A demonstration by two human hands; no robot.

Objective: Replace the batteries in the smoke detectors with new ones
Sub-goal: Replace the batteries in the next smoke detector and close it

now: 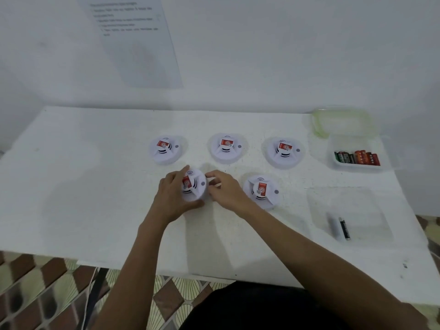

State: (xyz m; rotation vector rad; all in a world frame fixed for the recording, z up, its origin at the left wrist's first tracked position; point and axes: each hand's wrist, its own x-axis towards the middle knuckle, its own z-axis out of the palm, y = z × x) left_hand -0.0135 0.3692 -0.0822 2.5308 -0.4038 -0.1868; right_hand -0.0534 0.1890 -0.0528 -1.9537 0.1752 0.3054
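Note:
Several white round smoke detectors with red labels lie on the white table (95, 186). My left hand (172, 197) grips the front-left smoke detector (195, 184) from its left side. My right hand (225, 189) holds the same detector at its right edge, fingers curled against the rim. Another detector (262, 190) lies just right of my right hand. Three more stand in a back row: left detector (165, 150), middle detector (227, 147), right detector (283, 151). A clear box (338, 164) at the right holds several batteries (357, 157).
A clear tray (371, 206) at the front right holds two loose batteries (344, 228). A green-rimmed lid (317, 129) lies behind the battery box. A printed sheet (142, 55) hangs on the wall. The table's front edge runs below my forearms.

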